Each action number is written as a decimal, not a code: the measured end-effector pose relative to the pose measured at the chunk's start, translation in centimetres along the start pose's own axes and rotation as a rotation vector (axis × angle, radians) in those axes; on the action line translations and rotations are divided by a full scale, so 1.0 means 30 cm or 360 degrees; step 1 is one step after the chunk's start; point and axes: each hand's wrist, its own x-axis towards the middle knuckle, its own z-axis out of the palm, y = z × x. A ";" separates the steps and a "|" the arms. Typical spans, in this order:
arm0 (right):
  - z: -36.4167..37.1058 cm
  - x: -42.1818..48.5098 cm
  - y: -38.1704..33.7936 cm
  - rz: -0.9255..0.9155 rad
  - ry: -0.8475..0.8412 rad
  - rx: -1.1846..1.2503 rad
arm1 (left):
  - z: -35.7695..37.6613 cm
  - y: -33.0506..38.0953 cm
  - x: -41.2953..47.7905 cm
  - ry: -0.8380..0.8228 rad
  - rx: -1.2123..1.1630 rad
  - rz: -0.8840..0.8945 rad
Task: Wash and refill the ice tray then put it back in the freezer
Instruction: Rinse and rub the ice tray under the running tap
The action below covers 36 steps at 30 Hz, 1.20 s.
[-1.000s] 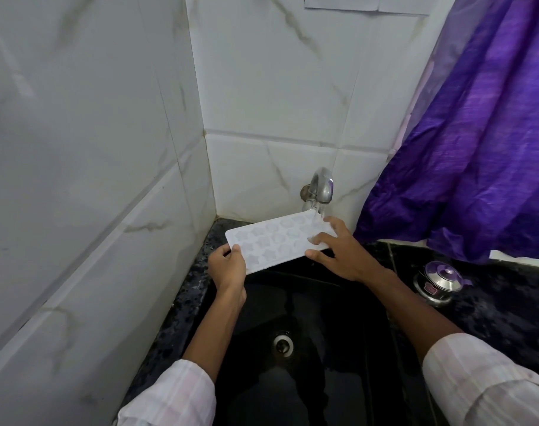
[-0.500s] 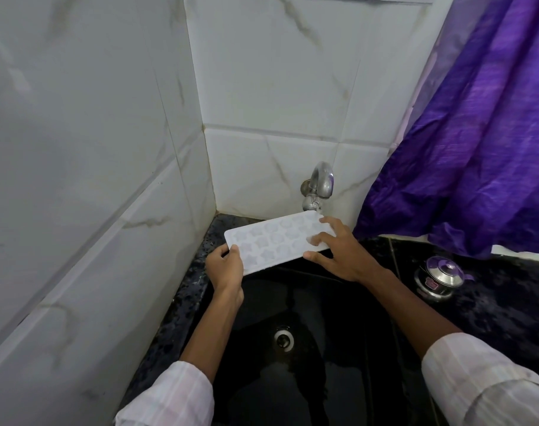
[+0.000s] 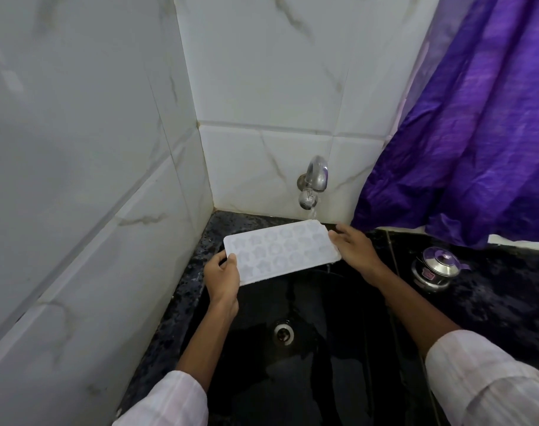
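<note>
Spanning the back part of the sink (image 3: 339,364), the ice tray (image 3: 282,252) is held in the air with its cavities up. Its long axis runs from near-left to far-right, and the far-right corner lies right under the tap (image 3: 314,179). A thin water stream (image 3: 313,214) falls from the spout onto that corner.

The left hand (image 3: 222,279) grips the near-left short end, thumb on top. The right hand (image 3: 355,250) holds the far-right short end, fingers laid along its edge, so the hands are apart with the tray between them. The right hand is the nearer one to the tap. To bring the other cavities under the water, the tray would likely have to slide rightward along its length.

Whether any cavity holds water is hard to make out, and so is how the right thumb sits. A steel pot (image 3: 435,269) stands on the counter (image 3: 508,302) beyond the sink's right edge, below a purple curtain (image 3: 477,133).
</note>
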 end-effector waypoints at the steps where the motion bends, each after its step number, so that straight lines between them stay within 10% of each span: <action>1: -0.001 -0.004 0.007 -0.0012 -0.0018 -0.0044 | -0.005 -0.010 -0.002 -0.0012 0.0009 -0.0001; 36: -0.078 -0.096 -0.013 -0.0525 0.0317 0.0148 | -0.100 0.053 -0.068 0.0050 0.0401 0.1218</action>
